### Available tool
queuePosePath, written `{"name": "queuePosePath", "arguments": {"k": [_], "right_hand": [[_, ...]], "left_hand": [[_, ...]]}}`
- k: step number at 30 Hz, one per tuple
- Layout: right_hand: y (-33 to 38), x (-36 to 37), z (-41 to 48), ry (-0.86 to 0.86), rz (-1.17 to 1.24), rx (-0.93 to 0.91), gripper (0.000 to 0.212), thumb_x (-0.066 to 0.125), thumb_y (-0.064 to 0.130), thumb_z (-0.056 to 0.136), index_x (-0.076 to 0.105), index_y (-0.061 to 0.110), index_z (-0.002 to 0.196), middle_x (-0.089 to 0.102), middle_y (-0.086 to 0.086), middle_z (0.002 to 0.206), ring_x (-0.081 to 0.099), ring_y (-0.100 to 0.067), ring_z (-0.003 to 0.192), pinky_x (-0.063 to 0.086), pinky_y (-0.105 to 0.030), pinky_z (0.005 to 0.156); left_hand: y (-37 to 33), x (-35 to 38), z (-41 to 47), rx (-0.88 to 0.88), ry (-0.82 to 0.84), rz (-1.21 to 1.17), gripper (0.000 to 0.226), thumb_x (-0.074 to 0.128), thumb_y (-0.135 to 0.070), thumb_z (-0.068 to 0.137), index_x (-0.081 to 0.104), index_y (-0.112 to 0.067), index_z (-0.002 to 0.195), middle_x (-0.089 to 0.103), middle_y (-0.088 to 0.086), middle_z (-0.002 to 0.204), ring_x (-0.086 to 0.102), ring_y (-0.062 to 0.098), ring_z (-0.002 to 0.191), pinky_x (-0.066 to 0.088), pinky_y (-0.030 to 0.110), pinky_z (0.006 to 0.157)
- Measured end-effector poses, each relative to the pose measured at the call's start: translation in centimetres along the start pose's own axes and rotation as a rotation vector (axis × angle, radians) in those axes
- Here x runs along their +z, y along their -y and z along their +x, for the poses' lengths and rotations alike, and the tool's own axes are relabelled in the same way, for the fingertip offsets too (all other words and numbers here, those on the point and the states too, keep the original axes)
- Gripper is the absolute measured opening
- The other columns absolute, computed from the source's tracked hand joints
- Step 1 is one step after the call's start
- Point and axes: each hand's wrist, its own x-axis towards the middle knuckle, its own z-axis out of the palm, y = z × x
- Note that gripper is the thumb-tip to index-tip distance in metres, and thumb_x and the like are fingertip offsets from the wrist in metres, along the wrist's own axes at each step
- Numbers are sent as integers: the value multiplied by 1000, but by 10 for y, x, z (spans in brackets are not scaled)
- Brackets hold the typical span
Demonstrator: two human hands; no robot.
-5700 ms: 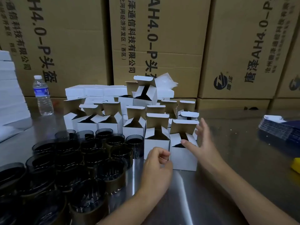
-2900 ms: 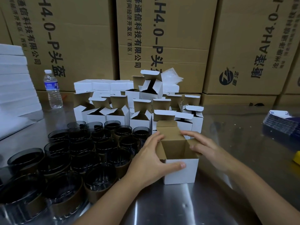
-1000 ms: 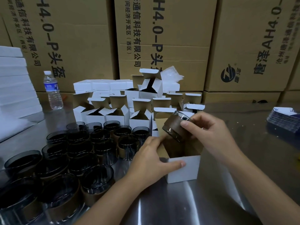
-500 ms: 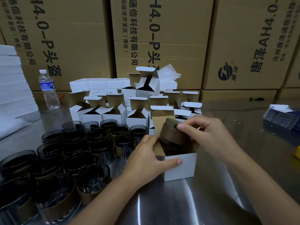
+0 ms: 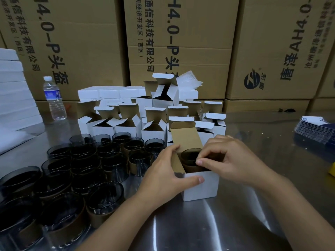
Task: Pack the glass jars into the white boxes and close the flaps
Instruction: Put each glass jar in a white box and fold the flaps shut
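- Left hand (image 5: 163, 176) grips the near white box (image 5: 201, 187) from its left side: the thumb lies across the front face and the fingers curl over the left edge of the opening.
- Right hand (image 5: 233, 160) reaches in from the right, fingers curled, with thumb and forefinger pinching at the right rim of the glass jar (image 5: 190, 155).
- That jar stands upright inside the box, mouth up, its long axis vertical. Its dark rim shows at about the level of the opening, so it looks almost fully seated.
- The jar sits between the two hands, with the right hand nearer and directly over it.
- Behind the jar the lid flap (image 5: 183, 138) stands upright, brown inside, with its tuck tab bent forward at the top. It lies beyond both hands and would fold toward the person.
- A side flap (image 5: 176, 163) stands open under the left fingers; the right one is hidden by the right hand.
- Left of the box, many unpacked jars (image 5: 87, 163) crowd the steel table (image 5: 235, 223).
- Beyond them stand empty open boxes (image 5: 154, 127), with closed white ones behind.
- A water bottle (image 5: 54, 98) stands far left; large brown cartons (image 5: 181, 42) form the back wall.
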Motion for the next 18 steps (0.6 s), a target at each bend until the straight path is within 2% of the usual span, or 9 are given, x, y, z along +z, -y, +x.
{"name": "queuePosePath", "arguments": {"k": [6,8,11,14,18], "right_hand": [[1,5,-2,80,-5,24,14,66,34,78,64,36,64,64,22,75,49,-4,88,23,-20,91],[1,5,-2,86,-5,35,17,68,30,80,64,33,64,64,22,76,47,-3,89,21,-17,91],[-1,8,-3,101,-34,55,20,67,23,83,67,27,63,64,20,72,44,-2,91,18,-13,90],[-5,12,-3,124,-87,56,26,61,22,85,66,22,60,64,19,68,44,-4,88,17,-15,92],[-5,13,-2,115,-83,52,28,52,28,79,66,19,57,65,15,66,48,-7,84,22,-21,90]], "left_hand": [[-1,0,0,-3,-5,-22,107,67,-78,43,30,-47,137,43,-29,126,44,-6,115,36,10,86],[-1,0,-1,2,-8,-37,107,69,-76,43,31,-45,138,43,-30,125,44,-8,114,34,6,84],[-1,0,-1,10,-11,-44,105,76,-70,49,30,-43,139,42,-28,126,44,-7,115,36,8,85],[-1,-1,-2,3,-27,-46,104,82,-62,54,28,-42,141,42,-24,130,43,-4,118,38,14,90],[-2,1,-3,13,-54,-85,103,84,-56,56,26,-45,140,41,-24,131,42,-6,119,37,10,90]]}}
